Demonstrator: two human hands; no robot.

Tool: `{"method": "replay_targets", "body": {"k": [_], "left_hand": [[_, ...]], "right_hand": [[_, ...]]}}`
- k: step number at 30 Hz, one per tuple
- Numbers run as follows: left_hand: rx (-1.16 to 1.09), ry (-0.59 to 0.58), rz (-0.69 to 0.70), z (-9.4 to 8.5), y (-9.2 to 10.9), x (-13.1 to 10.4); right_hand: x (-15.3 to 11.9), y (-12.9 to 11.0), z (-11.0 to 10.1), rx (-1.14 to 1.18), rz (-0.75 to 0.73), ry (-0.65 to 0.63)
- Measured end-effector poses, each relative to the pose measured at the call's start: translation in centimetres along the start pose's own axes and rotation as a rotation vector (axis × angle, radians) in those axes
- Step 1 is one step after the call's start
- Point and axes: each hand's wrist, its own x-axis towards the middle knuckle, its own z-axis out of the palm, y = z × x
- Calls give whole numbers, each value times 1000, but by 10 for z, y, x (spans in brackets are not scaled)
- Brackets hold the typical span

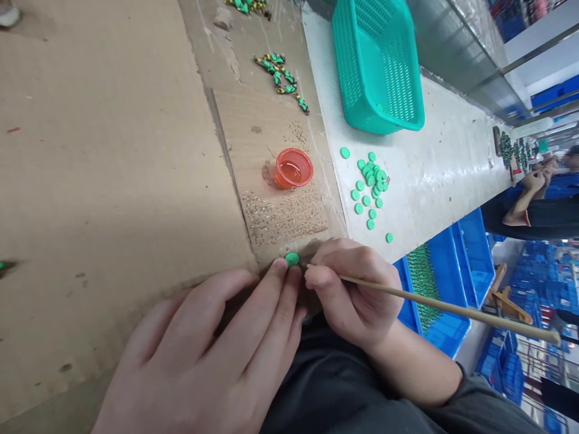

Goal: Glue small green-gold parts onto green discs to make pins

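My left hand (226,349) rests at the table edge, the tips of its fingers on a small green disc (292,259). Its fingers lie stretched out, close together. My right hand (357,289) pinches a long thin wooden stick (434,305), whose tip end is near the disc. Beyond the hands, many tiny metallic bits (284,216) lie scattered on a wooden board (239,129). On that board stands a small red cup (294,169) with clear liquid in it. Several green discs (371,178) are spread on the white surface to the right.
A teal basket (380,66) stands at the back right. Green, yellow and black pieces (283,78) lie behind the cup. Cardboard (113,150) covers the left side. Blue bins (452,301) sit below the table edge at right. Another person's arm (520,202) shows at far right.
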Motion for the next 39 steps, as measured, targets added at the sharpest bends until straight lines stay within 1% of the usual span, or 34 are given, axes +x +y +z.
{"method": "replay_targets", "body": {"k": [2, 4, 7, 10, 14, 18, 22, 27, 30, 34, 39], "left_hand": [[2, -6, -10, 0, 1, 0], [4, -7, -12, -1, 1, 1], [18, 15, 0, -3, 0, 5], [37, 40, -4, -5, -2, 12], [74, 70, 15, -6, -4, 20], [75, 113, 14, -1, -6, 23], [61, 144, -9, 3, -6, 19], [35, 157, -37, 4, -4, 16], [30, 154, -25, 5, -4, 16], [32, 156, -26, 6, -4, 16], [25, 148, -31, 4, -5, 18]], "right_hand": [[0, 0, 0, 1, -9, -6], [-1, 1, 1, 15, -34, 19], [3, 1, 2, 27, -54, 133], [15, 2, 0, 6, -51, 249], [41, 12, -3, -113, -8, 324], [60, 28, 5, -127, 36, 302], [65, 38, 13, -149, 39, 252], [67, 38, 13, -197, 24, 194], [69, 36, 11, -227, 10, 169], [71, 35, 11, -242, -6, 163], [69, 38, 10, -276, 25, 153]]}}
